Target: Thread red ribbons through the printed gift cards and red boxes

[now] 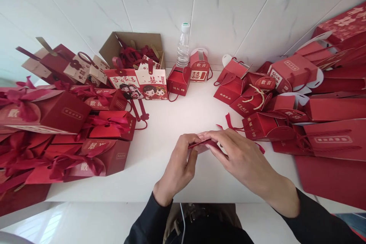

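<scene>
My left hand grips the left side of a small red paper gift box, with the thumb below and the fingers along the upper edge. On the right side of the same box my right hand has its fingers closed over the top edge and the thumb underneath. Much of the box is hidden by my fingers, so I cannot tell its full shape. Just behind my right hand a red ribbon lies on the white table. Near that ribbon stands a red handled box.
Red gift boxes with ribbon bows are stacked at the left. More red boxes crowd the right side. At the back stand a cardboard carton of ribbons, boxes with cartoon couples and a clear plastic bottle against a tiled wall.
</scene>
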Demonstrator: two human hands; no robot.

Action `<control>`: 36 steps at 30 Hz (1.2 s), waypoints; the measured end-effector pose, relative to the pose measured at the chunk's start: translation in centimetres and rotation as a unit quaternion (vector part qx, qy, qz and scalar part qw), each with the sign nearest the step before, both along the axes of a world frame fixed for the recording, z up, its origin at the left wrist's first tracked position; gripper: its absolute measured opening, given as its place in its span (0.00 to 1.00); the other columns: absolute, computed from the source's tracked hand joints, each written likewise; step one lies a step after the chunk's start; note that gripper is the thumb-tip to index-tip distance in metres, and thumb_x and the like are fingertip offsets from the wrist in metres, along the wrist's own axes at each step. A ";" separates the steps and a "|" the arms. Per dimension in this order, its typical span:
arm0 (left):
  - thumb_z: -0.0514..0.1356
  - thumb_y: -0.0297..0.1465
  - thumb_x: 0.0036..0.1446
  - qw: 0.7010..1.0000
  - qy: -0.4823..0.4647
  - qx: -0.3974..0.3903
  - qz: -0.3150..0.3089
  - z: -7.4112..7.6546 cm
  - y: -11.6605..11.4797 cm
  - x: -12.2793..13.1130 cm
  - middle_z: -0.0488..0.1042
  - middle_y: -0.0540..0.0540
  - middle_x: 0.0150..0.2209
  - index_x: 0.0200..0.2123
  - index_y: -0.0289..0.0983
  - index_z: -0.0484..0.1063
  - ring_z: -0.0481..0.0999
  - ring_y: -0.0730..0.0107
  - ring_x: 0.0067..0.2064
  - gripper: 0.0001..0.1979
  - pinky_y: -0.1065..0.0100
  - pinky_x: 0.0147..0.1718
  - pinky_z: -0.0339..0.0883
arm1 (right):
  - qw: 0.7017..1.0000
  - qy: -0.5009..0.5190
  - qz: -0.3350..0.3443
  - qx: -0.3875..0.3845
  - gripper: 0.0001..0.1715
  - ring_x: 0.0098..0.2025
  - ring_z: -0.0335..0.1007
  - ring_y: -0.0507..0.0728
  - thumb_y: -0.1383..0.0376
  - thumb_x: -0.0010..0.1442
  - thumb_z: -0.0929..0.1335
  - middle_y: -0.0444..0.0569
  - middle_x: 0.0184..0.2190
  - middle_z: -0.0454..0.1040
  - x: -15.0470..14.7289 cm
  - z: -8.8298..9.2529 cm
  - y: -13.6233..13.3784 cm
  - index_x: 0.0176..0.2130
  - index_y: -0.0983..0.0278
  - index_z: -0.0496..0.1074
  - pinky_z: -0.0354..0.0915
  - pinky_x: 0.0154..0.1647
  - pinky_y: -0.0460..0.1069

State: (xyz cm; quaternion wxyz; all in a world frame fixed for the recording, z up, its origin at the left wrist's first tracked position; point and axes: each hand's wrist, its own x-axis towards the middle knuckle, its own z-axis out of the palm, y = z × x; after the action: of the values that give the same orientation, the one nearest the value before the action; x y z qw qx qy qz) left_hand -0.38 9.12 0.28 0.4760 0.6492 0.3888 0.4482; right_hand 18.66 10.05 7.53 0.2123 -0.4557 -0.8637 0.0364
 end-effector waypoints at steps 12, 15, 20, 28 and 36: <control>0.63 0.23 0.63 0.990 0.025 0.079 0.118 0.9 0.4 1.6 0.77 0.48 0.42 0.46 0.42 0.72 0.78 0.66 0.43 0.10 0.66 0.41 0.73 | 0.996 -0.088 0.025 0.011 0.12 0.35 0.75 0.62 0.70 0.74 0.62 0.52 0.33 0.77 -0.2 1.5 1.3 0.43 0.64 0.75 0.69 0.32 0.55; 0.61 0.22 0.65 0.988 0.011 0.086 0.127 0.6 0.3 2.1 0.78 0.48 0.43 0.47 0.43 0.74 0.78 0.68 0.45 0.11 0.68 0.42 0.74 | 0.995 -0.091 0.041 0.004 0.14 0.36 0.76 0.62 0.71 0.75 0.61 0.53 0.35 0.78 0.0 1.7 1.4 0.44 0.65 0.75 0.69 0.31 0.55; 0.61 0.23 0.66 0.989 0.007 0.094 0.116 0.5 0.3 2.3 0.79 0.48 0.42 0.45 0.42 0.73 0.79 0.67 0.44 0.09 0.67 0.41 0.74 | 0.993 -0.097 0.065 -0.002 0.17 0.37 0.77 0.62 0.68 0.76 0.59 0.53 0.36 0.79 0.5 2.0 1.7 0.44 0.64 0.76 0.73 0.33 0.56; 0.63 0.26 0.66 0.990 0.013 0.091 0.108 0.7 0.5 2.2 0.78 0.47 0.39 0.42 0.40 0.73 0.79 0.68 0.42 0.04 0.68 0.40 0.74 | 0.984 -0.140 0.099 -0.040 0.15 0.40 0.76 0.63 0.76 0.68 0.62 0.55 0.38 0.78 1.0 2.1 1.8 0.46 0.67 0.75 0.74 0.34 0.56; 0.62 0.24 0.66 0.994 0.010 0.107 0.034 1.1 -0.3 1.5 0.79 0.45 0.42 0.43 0.38 0.72 0.79 0.65 0.46 0.05 0.64 0.46 0.73 | 0.976 -0.094 0.143 -0.138 0.12 0.41 0.77 0.62 0.65 0.74 0.64 0.50 0.41 0.79 3.6 5.2 1.8 0.53 0.62 0.74 0.72 0.44 0.59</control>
State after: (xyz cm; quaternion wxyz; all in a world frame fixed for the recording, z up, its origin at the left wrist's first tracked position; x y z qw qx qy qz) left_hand 1.10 8.79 1.34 0.3848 0.6873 0.3649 0.4964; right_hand 22.28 11.82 12.75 0.0579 -0.3538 -0.9226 0.1427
